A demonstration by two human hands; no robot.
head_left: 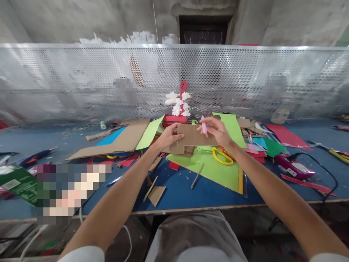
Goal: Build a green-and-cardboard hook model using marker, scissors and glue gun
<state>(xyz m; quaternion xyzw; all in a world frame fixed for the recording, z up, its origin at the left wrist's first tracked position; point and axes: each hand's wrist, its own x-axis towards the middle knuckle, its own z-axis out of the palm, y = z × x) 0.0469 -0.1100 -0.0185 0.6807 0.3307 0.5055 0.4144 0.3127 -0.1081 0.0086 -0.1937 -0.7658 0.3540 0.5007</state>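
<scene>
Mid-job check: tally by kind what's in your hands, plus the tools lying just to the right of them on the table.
cardboard piece, gripped by the left hand and touched by the right hand: 1
pink pen-like tool, in the right hand: 1
yellow-handled scissors, on green paper: 1
purple corded tool: 1
Total: 4

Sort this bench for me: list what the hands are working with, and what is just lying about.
In hand: cardboard piece, gripped by the left hand and touched by the right hand; pink stick, held in the right hand.
Lying about: yellow scissors; green paper sheet; large cardboard sheet; red-and-white paper model; purple corded tool.
</scene>
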